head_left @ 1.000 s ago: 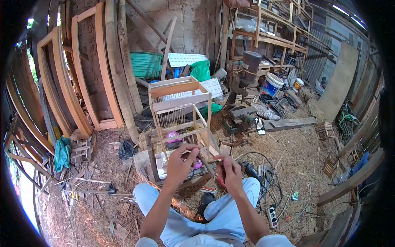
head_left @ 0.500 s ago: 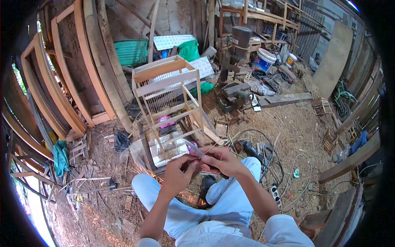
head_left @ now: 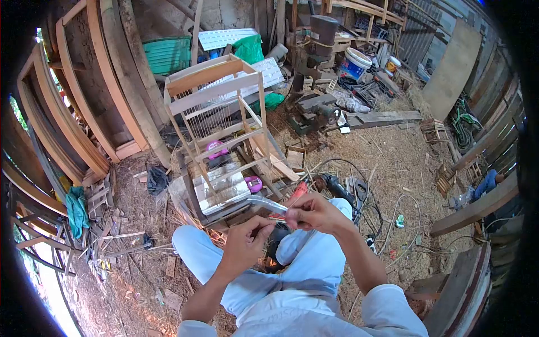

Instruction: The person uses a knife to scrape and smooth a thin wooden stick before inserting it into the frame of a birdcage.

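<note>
Right hand (head_left: 314, 213) is closed round a knife (head_left: 268, 205), red handle poking up past the fist, blade pointing left. Left hand (head_left: 247, 241) is pinched narrow on a thin sliver of wood just under the blade; too small to see well. Both sit above the lap, w/ the wooden cage (head_left: 216, 129) just beyond on the far side. Best way, I'd say: short light strokes, edge angled away from the left fingers, elbows tucked in.

trousers (head_left: 306, 269): pale blue, long, light cloth, creased at knees
shirt (head_left: 387, 312): white, short sleeves, ended above elbows
forearms: bare, no watch or bands seen
hands: bare, no gloves; left hand (head_left: 247, 241), right hand (head_left: 314, 213)
</note>
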Demonstrator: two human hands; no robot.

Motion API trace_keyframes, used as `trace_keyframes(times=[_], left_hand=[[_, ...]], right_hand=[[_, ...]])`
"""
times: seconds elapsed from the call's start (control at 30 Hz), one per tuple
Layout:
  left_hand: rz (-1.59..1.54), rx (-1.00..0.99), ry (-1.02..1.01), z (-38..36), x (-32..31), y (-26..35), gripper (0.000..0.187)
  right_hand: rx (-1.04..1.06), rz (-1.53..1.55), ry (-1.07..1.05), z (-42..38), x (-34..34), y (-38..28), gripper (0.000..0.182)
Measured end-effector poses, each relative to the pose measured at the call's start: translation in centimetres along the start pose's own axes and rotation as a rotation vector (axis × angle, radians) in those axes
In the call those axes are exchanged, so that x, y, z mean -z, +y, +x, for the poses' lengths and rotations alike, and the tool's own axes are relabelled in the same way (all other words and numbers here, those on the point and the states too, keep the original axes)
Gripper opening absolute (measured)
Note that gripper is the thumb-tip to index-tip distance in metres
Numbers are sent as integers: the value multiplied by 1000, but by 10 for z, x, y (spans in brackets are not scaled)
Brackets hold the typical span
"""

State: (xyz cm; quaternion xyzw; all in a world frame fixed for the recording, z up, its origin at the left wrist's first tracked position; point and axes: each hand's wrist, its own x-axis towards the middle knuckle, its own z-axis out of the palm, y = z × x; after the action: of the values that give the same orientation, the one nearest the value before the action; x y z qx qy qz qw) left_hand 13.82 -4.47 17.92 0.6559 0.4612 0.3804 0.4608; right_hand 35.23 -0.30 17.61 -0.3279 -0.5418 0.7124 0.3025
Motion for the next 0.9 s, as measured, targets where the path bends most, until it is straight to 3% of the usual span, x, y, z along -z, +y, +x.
trace_keyframes(times=[0.07,0.13,0.2,0.3,0.37,0.4,0.43,0.47,0.5,0.53,0.6,0.67,0.73,0.87,0.9], left_hand=[[3,11,22,-5,4,-2,12],[2,26,42,-15,13,-13,10],[-114,145,114,-22,33,-31,10],[-55,45,179,-9,32,-36,11],[55,-18,173,3,21,-30,14],[54,-27,172,7,14,-26,14],[133,-70,166,11,7,-22,15],[212,-117,157,17,1,-17,15],[235,15,94,18,0,-8,16],[239,10,80,20,-2,-7,16],[279,-89,89,20,-5,-6,16],[288,-143,110,17,-8,-9,15],[298,-234,171,12,-8,-7,14],[307,-97,85,-4,0,-6,12],[306,-92,81,-8,-1,-9,12]], right_hand=[[42,-108,220,-4,15,14,21],[20,-54,616,-8,56,19,20],[132,196,643,-30,90,0,19],[146,109,748,-22,85,20,20],[140,151,481,-17,65,26,22],[84,203,537,-10,43,24,25],[-2,235,346,-13,22,6,30],[-17,355,322,-7,8,18,34],[-28,287,272,-4,-10,13,32],[-21,294,284,2,-16,14,32],[94,180,73,13,-19,18,29],[110,205,56,12,-11,15,26],[52,-19,69,8,-8,10,26],[65,-23,257,-3,13,7,29],[3,23,223,-9,16,4,30]])
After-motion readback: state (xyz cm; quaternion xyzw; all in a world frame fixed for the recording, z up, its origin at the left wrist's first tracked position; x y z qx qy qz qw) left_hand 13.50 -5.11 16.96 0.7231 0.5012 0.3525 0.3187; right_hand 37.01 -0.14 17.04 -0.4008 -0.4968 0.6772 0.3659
